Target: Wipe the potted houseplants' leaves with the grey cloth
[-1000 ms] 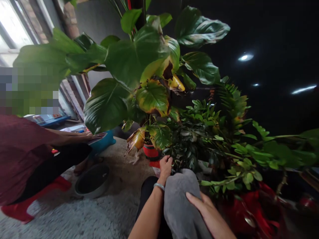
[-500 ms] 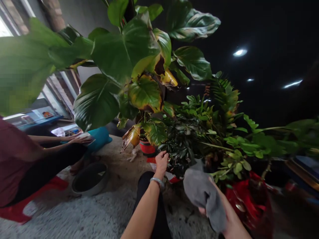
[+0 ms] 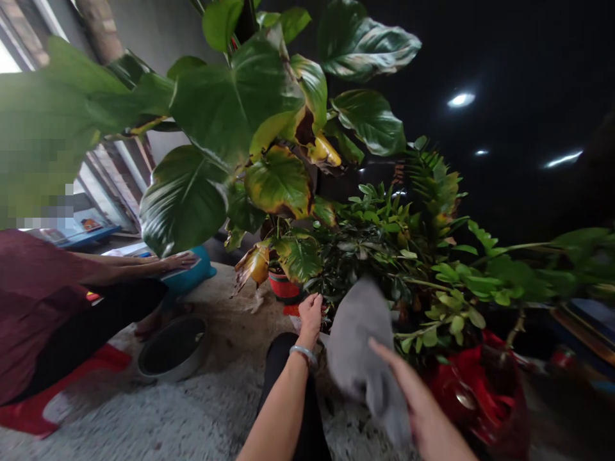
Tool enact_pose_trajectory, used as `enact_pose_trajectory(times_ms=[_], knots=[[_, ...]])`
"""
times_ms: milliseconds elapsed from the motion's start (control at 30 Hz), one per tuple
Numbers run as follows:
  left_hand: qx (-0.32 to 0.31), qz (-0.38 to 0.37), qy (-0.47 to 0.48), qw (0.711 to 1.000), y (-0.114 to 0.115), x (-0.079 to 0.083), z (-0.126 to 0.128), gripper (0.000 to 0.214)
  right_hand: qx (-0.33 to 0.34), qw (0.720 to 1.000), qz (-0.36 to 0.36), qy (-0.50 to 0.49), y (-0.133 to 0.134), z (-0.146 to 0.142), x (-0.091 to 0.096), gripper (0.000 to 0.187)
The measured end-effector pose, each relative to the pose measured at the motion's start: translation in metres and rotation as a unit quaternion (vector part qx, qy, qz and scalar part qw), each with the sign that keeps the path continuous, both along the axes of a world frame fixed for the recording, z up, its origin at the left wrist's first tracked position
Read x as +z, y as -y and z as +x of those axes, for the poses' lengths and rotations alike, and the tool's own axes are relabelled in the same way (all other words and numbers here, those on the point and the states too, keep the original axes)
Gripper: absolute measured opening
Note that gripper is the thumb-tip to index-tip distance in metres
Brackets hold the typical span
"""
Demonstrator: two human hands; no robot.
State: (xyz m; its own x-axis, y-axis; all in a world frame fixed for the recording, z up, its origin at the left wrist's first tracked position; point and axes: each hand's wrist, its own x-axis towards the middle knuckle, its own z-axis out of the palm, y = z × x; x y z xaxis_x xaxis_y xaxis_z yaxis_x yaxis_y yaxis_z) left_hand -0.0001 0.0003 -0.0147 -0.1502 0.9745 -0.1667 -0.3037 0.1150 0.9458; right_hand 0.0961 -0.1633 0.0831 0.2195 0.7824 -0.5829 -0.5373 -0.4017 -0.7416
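Observation:
My left hand point(image 3: 311, 316), with a pale bangle at the wrist, is closed in a pinch at the lower left edge of a dark, small-leaved plant point(image 3: 353, 253). What its fingers grip is too small to make out. A grey cloth point(image 3: 361, 342) hangs from my right hand point(image 3: 408, 390), slightly blurred and close in front of that plant. Just beyond my left hand stands a red pot point(image 3: 284, 285) with a dark band. Above it spreads a tall plant with big leaves point(image 3: 278, 182), some yellowed and browned at the edges.
On the left, a person in a dark red top point(image 3: 43, 301) sits on a red stool point(image 3: 62, 384), hands on a teal thing point(image 3: 192, 269). A grey basin point(image 3: 173, 349) stands on the floor nearby. At right is a red bag point(image 3: 480, 390) beneath leafy branches.
My right hand has swung the grey cloth leftward, and the cloth now spreads taller. My left hand stays in place. The other person's hand has slid right over the teal thing.

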Motion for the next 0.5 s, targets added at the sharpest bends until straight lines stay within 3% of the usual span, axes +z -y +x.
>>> enact_pose_trajectory(times_ms=[100, 200, 267, 333, 400, 500], knots=[[-0.006, -0.003, -0.001, 1.000, -0.001, 0.000, -0.004, 0.024, 0.053, 0.998, 0.010, 0.039, 0.031, -0.012, -0.013, 0.033], [-0.018, -0.002, -0.001, 1.000, 0.000, 0.001, -0.006, 0.023, -0.013, 0.994, 0.062, 0.084, 0.030, 0.006, 0.021, 0.041], [-0.024, -0.002, -0.001, 1.000, 0.003, 0.003, -0.006, 0.021, -0.087, 0.981, 0.126, 0.121, 0.008, 0.026, 0.050, 0.044], [-0.023, -0.005, 0.000, 1.000, 0.004, 0.004, -0.006, 0.019, -0.149, 0.971, 0.156, 0.102, -0.017, 0.040, 0.067, 0.034], [-0.021, -0.009, 0.003, 1.000, 0.005, 0.003, -0.005, 0.020, -0.177, 0.974, 0.129, 0.053, -0.034, 0.042, 0.062, 0.022], [-0.021, -0.016, 0.008, 1.000, 0.002, -0.003, -0.004, 0.023, -0.150, 0.988, 0.041, -0.009, -0.029, 0.021, 0.029, 0.016]])
